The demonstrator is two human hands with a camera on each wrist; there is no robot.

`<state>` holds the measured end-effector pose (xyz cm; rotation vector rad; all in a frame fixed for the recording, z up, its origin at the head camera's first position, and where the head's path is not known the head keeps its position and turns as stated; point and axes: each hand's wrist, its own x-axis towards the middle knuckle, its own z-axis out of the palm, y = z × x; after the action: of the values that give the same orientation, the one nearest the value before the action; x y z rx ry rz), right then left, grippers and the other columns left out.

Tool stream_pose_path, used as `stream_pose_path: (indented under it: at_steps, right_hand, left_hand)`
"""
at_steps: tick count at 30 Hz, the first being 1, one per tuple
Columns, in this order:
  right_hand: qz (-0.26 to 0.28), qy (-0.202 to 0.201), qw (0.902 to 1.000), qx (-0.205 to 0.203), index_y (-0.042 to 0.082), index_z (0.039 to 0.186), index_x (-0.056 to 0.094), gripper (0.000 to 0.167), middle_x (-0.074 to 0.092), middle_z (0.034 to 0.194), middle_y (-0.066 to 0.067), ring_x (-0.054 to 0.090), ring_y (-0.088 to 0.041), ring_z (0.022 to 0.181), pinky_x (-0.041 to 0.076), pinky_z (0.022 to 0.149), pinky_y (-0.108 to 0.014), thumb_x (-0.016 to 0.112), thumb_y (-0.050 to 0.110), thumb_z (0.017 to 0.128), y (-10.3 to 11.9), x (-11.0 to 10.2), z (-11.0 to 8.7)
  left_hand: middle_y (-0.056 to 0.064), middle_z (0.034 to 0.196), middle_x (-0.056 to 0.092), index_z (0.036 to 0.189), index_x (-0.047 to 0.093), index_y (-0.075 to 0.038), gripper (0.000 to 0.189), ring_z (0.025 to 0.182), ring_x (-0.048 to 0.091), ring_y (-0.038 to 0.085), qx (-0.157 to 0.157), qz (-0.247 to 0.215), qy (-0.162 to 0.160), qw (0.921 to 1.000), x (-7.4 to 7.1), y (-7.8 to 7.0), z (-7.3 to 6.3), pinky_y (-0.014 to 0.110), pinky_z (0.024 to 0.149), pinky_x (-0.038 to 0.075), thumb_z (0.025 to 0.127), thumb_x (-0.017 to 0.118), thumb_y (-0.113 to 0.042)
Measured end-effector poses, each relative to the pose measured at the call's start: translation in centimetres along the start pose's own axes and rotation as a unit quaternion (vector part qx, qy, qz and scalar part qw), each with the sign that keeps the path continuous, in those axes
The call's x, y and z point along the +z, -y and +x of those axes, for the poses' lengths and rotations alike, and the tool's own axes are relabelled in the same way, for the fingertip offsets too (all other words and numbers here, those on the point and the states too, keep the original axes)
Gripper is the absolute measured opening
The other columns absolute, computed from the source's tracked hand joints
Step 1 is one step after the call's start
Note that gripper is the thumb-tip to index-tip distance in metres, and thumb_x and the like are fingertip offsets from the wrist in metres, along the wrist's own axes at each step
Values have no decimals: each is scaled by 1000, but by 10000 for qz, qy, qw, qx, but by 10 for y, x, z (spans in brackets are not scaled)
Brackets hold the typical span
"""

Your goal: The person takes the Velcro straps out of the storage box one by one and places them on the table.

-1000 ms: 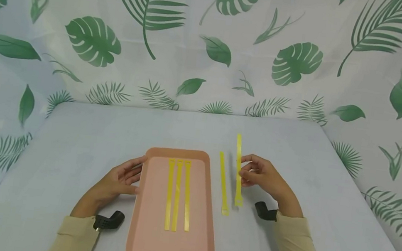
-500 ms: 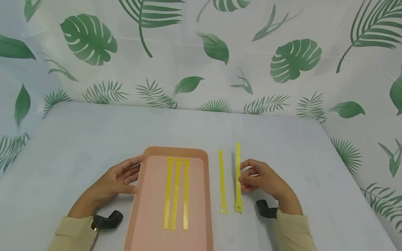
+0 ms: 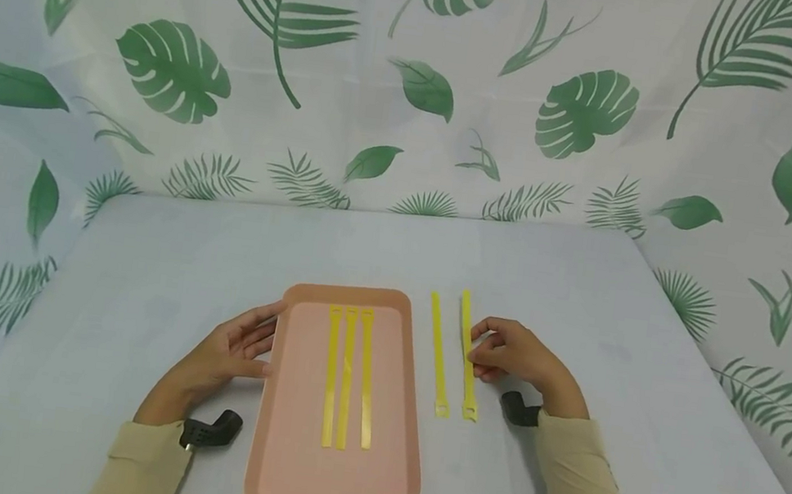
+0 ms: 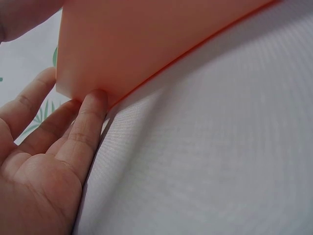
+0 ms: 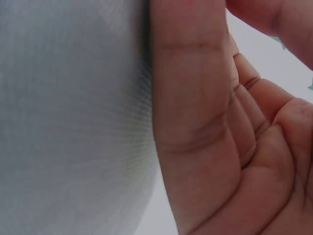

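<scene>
My right hand (image 3: 519, 357) pinches a flat yellow cable tie (image 3: 467, 330) with a slotted head, at the right of the tray in the head view. This tie lies close over the table, its head toward me. Just left of it lies another yellow cable tie (image 3: 438, 343), roughly parallel. My left hand (image 3: 223, 353) rests against the left side of a pink tray (image 3: 329, 490). In the left wrist view its fingertips (image 4: 93, 100) touch the tray's outer wall. Curled fingers (image 5: 190, 88) fill the right wrist view, where the pinched tie is hidden.
Three yellow cable ties (image 3: 343, 405) lie side by side in the tray, heads toward the far end. A pale cloth covers the table (image 3: 218, 246). Behind and at the sides hangs a leaf-print curtain (image 3: 340, 100).
My right hand has lowered its cable tie toward the table and drawn it slightly nearer to me, alongside the other tie. My left hand has stayed against the tray.
</scene>
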<state>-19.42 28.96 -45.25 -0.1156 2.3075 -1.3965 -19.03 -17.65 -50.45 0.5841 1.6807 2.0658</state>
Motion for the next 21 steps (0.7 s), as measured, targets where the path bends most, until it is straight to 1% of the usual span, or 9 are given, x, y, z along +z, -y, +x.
stream_pose_path:
  at_steps: [4,10,14,18,21]
  right_hand:
    - [-217,-165,9996,108,-8,114,60,24,69,80,-8,69,-18,69,64,64,-28,75,-1,97,4,2,-1]
    - [-372,-347,9985,216,-6,107,60,22,68,78,-8,69,-17,67,64,63,-29,78,-1,96,9,6,-1]
    - [-495,-447,9975,220,-4,104,60,22,68,77,-8,70,-18,68,65,64,-30,80,1,95,11,5,-1]
    - [-787,-649,9947,137,-4,108,62,23,68,81,-7,72,-19,70,65,65,-33,80,6,98,12,2,-6]
    - [-796,-759,9939,-62,-6,116,63,25,68,86,-8,73,-20,73,66,68,-33,78,5,99,15,0,-9]
  left_hand:
    - [44,169,14,164,16,18,102,140,55,3,-4,-31,-12,10000,0,-1,0,23,114,49,85,79,15]
    - [44,169,12,165,14,18,102,140,55,4,-20,-79,19,10000,0,-4,-1,24,114,49,85,78,15]
    - [43,169,16,164,16,18,101,140,55,5,17,-91,13,10000,0,-6,-1,24,114,49,86,79,13]
    - [41,169,21,164,17,19,101,140,56,6,44,-104,18,9999,-1,-5,-1,24,114,50,86,80,12]
    - [41,169,19,164,16,19,101,140,56,5,11,-123,18,9999,0,-4,-1,24,114,50,85,80,13]
